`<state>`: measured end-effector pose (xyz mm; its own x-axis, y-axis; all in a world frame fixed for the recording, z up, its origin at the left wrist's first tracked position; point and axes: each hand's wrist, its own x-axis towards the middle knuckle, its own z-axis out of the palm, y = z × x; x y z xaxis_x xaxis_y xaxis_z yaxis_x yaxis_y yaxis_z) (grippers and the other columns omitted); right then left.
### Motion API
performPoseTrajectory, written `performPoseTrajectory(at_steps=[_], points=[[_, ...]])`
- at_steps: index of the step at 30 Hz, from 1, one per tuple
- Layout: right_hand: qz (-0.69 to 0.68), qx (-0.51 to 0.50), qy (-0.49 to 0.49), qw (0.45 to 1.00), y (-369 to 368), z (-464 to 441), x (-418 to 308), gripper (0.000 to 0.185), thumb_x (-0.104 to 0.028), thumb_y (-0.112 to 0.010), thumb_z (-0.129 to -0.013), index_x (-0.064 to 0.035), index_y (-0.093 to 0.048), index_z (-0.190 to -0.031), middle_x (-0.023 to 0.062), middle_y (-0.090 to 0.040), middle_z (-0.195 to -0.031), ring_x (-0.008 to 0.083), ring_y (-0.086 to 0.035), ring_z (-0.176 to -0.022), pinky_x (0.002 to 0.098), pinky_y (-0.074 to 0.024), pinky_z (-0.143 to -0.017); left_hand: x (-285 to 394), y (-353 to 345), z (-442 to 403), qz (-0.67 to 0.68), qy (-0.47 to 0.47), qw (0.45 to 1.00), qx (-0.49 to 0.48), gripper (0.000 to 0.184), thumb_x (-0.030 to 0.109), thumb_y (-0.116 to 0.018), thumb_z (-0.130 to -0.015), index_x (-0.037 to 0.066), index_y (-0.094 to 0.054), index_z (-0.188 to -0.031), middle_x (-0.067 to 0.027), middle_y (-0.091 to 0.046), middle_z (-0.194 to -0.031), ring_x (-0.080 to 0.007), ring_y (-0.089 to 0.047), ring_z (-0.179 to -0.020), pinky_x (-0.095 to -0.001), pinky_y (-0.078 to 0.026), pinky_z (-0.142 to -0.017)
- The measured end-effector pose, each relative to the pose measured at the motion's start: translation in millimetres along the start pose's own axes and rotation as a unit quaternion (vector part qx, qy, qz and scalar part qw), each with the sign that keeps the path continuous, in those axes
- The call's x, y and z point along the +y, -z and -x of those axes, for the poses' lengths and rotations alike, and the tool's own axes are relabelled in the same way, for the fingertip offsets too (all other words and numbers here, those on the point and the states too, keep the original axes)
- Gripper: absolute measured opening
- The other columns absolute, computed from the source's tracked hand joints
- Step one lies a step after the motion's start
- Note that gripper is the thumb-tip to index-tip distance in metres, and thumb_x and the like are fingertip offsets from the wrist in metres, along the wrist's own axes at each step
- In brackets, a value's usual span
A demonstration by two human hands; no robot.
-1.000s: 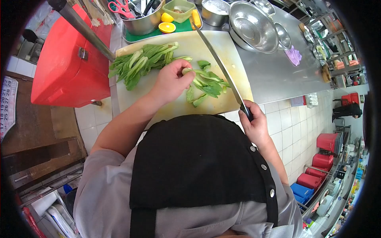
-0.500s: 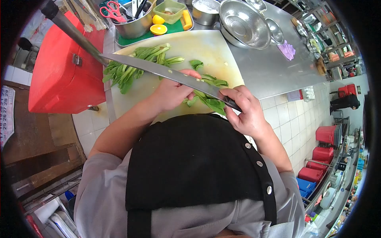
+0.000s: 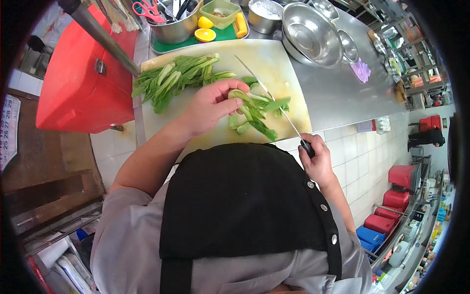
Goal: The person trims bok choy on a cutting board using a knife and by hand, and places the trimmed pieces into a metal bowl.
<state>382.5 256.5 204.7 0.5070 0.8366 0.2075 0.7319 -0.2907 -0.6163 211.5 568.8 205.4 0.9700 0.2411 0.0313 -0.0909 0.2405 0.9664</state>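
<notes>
Pale-stemmed leafy green stalks (image 3: 263, 128) are at the near right of the white plastic cutting board (image 3: 264, 54), apparently mid-cutting. The left hand (image 3: 208, 107), half curled, pinches their stems; the right hand (image 3: 319, 160) wraps the long black-handled steel knife (image 3: 307, 147). A stroke here calls for fingertips clear of it. More greens (image 3: 171, 78) lie far left.

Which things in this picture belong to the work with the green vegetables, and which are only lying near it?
In the work:
- knife, in the right hand
- held greens, in the left hand
- pile of greens
- cutting board

Lying about:
- cut yellow fruit
- scissors
- large metal bowl
</notes>
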Motion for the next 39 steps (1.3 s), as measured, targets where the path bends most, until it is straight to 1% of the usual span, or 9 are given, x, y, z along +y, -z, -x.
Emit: performPoseTrajectory(at_steps=[11, 18, 24, 25, 27, 30, 33, 36, 39], points=[[-0.056, 0.018, -0.091, 0.994, -17.6, 5.4, 13.0, 0.029, -0.002, -0.069, -0.09, -0.0026, -0.064, -0.118, 0.0136, -0.065, -0.091, 0.0254, -0.065, -0.08, 0.0337, -0.0526, -0.075, 6.6, 0.5, -1.4, -0.056, 0.001, 0.996, 0.066, 0.041, -0.003, -0.057, -0.095, 0.006, -0.053, -0.135, -0.0036, -0.066, -0.118, -0.0056, -0.056, -0.094, -0.0223, -0.046, -0.083], [-0.063, 0.015, -0.084, 0.994, -16.0, 3.5, 10.6, 0.028, -0.003, -0.069, -0.091, -0.0031, -0.064, -0.118, 0.014, -0.067, -0.096, 0.0244, -0.066, -0.083, 0.0343, -0.0532, -0.077, 2.1, 1.4, 3.6, -0.082, -0.03, 0.994, 0.067, 0.043, -0.007, -0.055, -0.094, 0.008, -0.052, -0.135, -0.0038, -0.064, -0.123, -0.0054, -0.058, -0.1, -0.0212, -0.046, -0.086], [-0.073, 0.034, -0.099, 0.992, -22.1, 3.5, 22.4, 0.027, -0.005, -0.068, -0.093, -0.0021, -0.063, -0.119, 0.0105, -0.066, -0.095, 0.0177, -0.063, -0.083, 0.0319, -0.0523, -0.076, 5.5, 9.7, 13.4, -0.043, -0.059, 0.995, 0.06, 0.034, 0.001, -0.059, -0.098, 0.008, -0.056, -0.131, -0.0001, -0.065, -0.112, -0.005, -0.059, -0.095, -0.0215, -0.048, -0.082], [-0.057, 0.039, -0.079, 0.994, -20.3, 2.1, 17.4, 0.027, -0.004, -0.068, -0.093, -0.0023, -0.063, -0.119, 0.0077, -0.064, -0.092, 0.0147, -0.06, -0.079, 0.0297, -0.0511, -0.074, 19.8, 19.7, 20.1, -0.087, -0.029, 0.991, 0.097, 0.031, 0.005, -0.059, -0.1, 0.008, -0.058, -0.13, 0.0006, -0.065, -0.109, -0.005, -0.059, -0.094, -0.0217, -0.048, -0.082], [-0.085, 0.025, -0.124, 0.988, -17.8, 6.0, 16.9, 0.028, -0.003, -0.067, -0.093, -0.0015, -0.063, -0.12, 0.0037, -0.062, -0.088, 0.011, -0.056, -0.076, 0.0275, -0.0495, -0.071, 51.1, 38.8, 30.4, -0.164, 0.035, 0.973, 0.16, 0.026, 0.012, -0.059, -0.103, 0.008, -0.062, -0.128, 0.002, -0.065, -0.103, -0.0051, -0.059, -0.092, -0.0223, -0.049, -0.081], [-0.128, 0.012, -0.154, 0.98, -16.8, 11.5, 24.9, 0.027, -0.002, -0.067, -0.094, 0.0004, -0.062, -0.121, 0.0005, -0.06, -0.086, 0.0079, -0.053, -0.075, 0.0249, -0.0478, -0.07, 78.3, 72.7, 32.6, -0.077, -0.102, 0.942, 0.309, 0.03, 0.028, -0.061, -0.104, 0.013, -0.067, -0.129, 0.0043, -0.063, -0.095, -0.0077, -0.059, -0.085, -0.0261, -0.051, -0.079], [-0.128, 0.023, -0.137, 0.982, -21.6, 13.9, 33.7, 0.028, -0.002, -0.062, -0.098, -0.0016, -0.06, -0.126, -0.006, -0.05, -0.082, 0.0029, -0.044, -0.067, 0.0211, -0.0393, -0.059, 100.4, 114.2, 38.4, -0.352, -0.093, 0.869, 0.336, 0.036, 0.029, -0.066, -0.1, 0.011, -0.066, -0.131, -0.0008, -0.067, -0.1, -0.0102, -0.062, -0.088, -0.0258, -0.052, -0.082], [-0.128, 0.026, -0.127, 0.983, -19.7, 10.6, 30.6, 0.028, -0.003, -0.063, -0.098, -0.0011, -0.06, -0.126, -0.0062, -0.051, -0.082, 0.0031, -0.044, -0.067, 0.0211, -0.0393, -0.059, 110.3, 118.8, 32.3, -0.56, 0.083, 0.766, 0.304, 0.041, 0.025, -0.067, -0.097, 0.008, -0.064, -0.133, -0.0083, -0.071, -0.109, -0.0133, -0.066, -0.097, -0.0287, -0.051, -0.084], [-0.117, 0.032, -0.117, 0.986, -17.5, 8.2, 23.4, 0.026, -0.003, -0.063, -0.098, -0.0006, -0.061, -0.124, -0.0065, -0.051, -0.083, 0.0029, -0.044, -0.069, 0.0208, -0.0393, -0.061, 53.2, 157.4, 21.6, -0.602, 0.135, 0.742, 0.263, 0.049, 0.032, -0.07, -0.092, 0.012, -0.063, -0.136, -0.0163, -0.071, -0.109, -0.023, -0.068, -0.101, -0.0346, -0.052, -0.089]])
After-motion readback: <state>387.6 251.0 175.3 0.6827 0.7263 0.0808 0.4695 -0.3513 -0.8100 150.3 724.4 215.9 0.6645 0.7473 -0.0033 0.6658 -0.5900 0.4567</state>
